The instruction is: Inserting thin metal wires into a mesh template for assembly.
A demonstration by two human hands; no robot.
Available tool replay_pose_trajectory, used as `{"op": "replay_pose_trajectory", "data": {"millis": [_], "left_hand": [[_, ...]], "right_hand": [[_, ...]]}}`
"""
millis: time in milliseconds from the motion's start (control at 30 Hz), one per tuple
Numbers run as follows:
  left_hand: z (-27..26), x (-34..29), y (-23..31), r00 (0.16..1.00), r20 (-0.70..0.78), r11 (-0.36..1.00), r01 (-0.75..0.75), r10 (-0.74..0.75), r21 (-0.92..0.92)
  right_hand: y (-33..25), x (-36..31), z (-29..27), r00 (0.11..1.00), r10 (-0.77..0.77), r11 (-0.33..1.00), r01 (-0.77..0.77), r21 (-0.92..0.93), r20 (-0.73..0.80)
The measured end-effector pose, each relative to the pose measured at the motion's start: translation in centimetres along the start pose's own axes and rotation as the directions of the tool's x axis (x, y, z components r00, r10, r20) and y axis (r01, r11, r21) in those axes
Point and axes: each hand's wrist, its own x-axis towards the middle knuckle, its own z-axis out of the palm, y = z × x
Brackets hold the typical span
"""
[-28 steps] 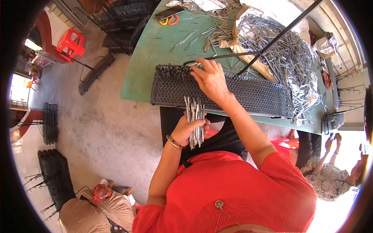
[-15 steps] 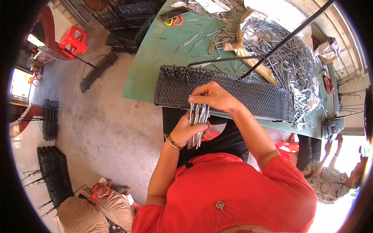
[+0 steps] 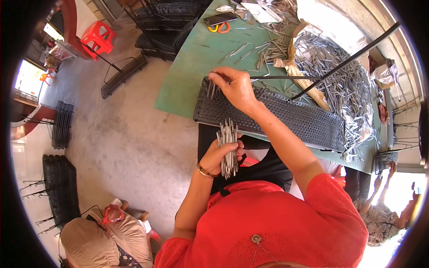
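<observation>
My left hand is wrapped round a bundle of thin grey metal rods, held upright in front of the near edge of a long black perforated rack. Over the rack's left end, my right hand pinches a few more rods, which point down toward the holes. Whether their lower tips are inside the holes I cannot tell. Dark rod ends fill part of the rack near that end, partly hidden by my right hand.
A large heap of loose rods lies on torn wrapping on the green table. Orange-and-yellow scissors and a phone lie at the back. A black bar slants above the rack. Another person's arms show at right.
My right hand has left the top of the bundle and moved up and left over the rack with a few rods. My left hand still holds the bundle. The whole view has shifted slightly.
</observation>
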Motion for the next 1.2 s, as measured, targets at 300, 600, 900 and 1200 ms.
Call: {"op": "replay_pose_trajectory", "data": {"millis": [300, 600, 900, 1200], "left_hand": [[-4.3, -0.1, 7.7, 0.719, -0.342, 0.787, -0.605, 0.605, 0.122], [-14.1, 9.1, 12.7, 0.122, -0.137, 0.181, -0.515, 0.983, 0.838], [-16.0, 11.2, 9.7, 0.195, -0.252, 0.318, -0.52, 0.948, 0.793], [-12.0, 4.6, 12.1, 0.71, -0.395, 0.771, -0.637, 0.583, -0.008]], "right_hand": [[0.8, 0.1, 1.3, 0.971, -0.235, 0.947, 0.217, -0.236, -0.048], [1.7, -0.5, 2.4, 0.916, -0.401, 0.854, 0.371, -0.365, -0.008], [2.0, -0.5, 2.1, 0.819, -0.554, 0.71, 0.559, -0.428, 0.151], [-1.0, -2.0, 1.4, 0.938, -0.342, 0.905, 0.346, -0.249, 0.059]]}}
